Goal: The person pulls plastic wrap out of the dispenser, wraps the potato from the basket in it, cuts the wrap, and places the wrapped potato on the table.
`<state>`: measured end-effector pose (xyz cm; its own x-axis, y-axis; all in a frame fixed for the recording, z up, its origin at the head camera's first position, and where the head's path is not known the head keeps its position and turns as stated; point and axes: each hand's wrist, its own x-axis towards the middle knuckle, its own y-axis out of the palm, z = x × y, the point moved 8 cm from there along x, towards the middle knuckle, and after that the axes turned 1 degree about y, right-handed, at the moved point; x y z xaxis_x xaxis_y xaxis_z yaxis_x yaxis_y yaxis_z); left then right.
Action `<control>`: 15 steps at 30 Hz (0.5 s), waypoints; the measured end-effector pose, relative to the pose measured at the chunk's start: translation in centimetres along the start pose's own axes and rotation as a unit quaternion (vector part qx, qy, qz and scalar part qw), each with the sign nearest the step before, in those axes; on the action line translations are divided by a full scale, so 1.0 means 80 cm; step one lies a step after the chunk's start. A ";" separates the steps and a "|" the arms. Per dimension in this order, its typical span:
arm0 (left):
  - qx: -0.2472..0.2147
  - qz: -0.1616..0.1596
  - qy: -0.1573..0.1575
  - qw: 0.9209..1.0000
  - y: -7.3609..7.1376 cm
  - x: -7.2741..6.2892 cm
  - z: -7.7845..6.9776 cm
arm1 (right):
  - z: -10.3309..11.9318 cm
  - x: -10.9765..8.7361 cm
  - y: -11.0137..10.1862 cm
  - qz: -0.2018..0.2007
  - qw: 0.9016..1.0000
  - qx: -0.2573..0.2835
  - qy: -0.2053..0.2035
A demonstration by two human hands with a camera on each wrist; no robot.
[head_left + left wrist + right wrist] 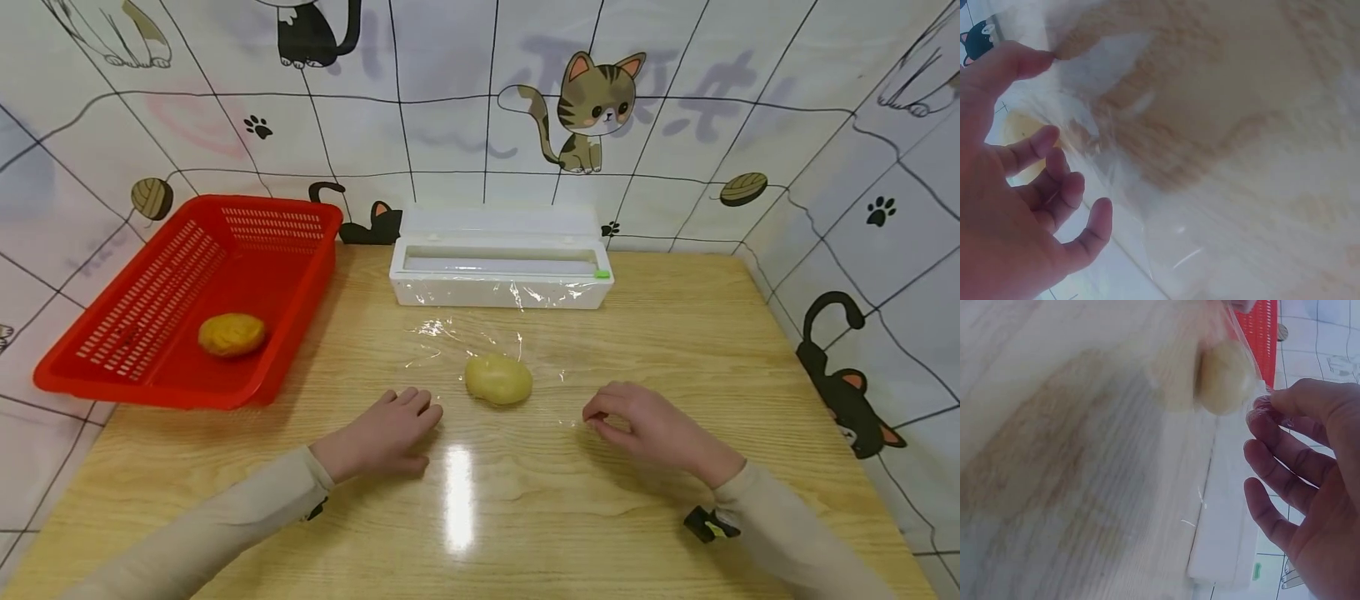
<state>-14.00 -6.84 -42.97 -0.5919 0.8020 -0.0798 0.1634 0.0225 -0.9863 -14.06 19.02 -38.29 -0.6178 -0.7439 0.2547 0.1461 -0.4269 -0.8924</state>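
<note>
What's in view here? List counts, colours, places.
Basket: one, red, left side
Lump: one, deep yellow, in basket
Potato-like lump: one, pale yellow, between hands
Film: one sheet, clear, from box toward hands
Box: one, white, back of table
Roll: one, whitish, in box
Slider: one, green, box's right end
Table: one, wood-coloured, beneath
Wall covering: count unclear, white cat print, behind
Sleeves: two, beige, on arms
Wrist devices: two, black, at wrists
Left hand: one, bare, left of potato-like lump
Right hand: one, bare, pinching film

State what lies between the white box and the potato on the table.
Clear film spans the stretch between the white box and the potato, with the table showing through; the head view shows this.
</note>
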 end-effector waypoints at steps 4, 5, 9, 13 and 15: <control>-0.004 0.000 0.000 1.000 -0.001 -0.006 0.004 | -0.009 0.002 -0.001 0.009 0.999 0.015 0.036; -0.004 -0.001 0.000 1.000 -0.001 -0.008 0.005 | -0.011 0.002 -0.001 0.008 0.999 0.017 0.042; -0.010 -0.017 0.012 1.000 -0.005 -0.015 0.006 | -0.014 0.004 -0.003 -0.003 0.999 0.029 0.043; -0.026 -0.028 0.028 0.999 -0.011 -0.020 0.008 | -0.018 0.005 -0.004 -0.023 0.997 0.064 0.040; -0.051 -0.030 0.033 0.998 -0.016 -0.023 0.010 | -0.021 0.006 -0.005 -0.031 0.994 0.091 0.043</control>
<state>-13.80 -8.80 -41.65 -0.5497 0.8353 -0.0084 0.2112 0.1293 -0.9688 -15.67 19.70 -38.45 -0.6919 -0.6704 0.2680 0.2377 -0.5621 -0.7922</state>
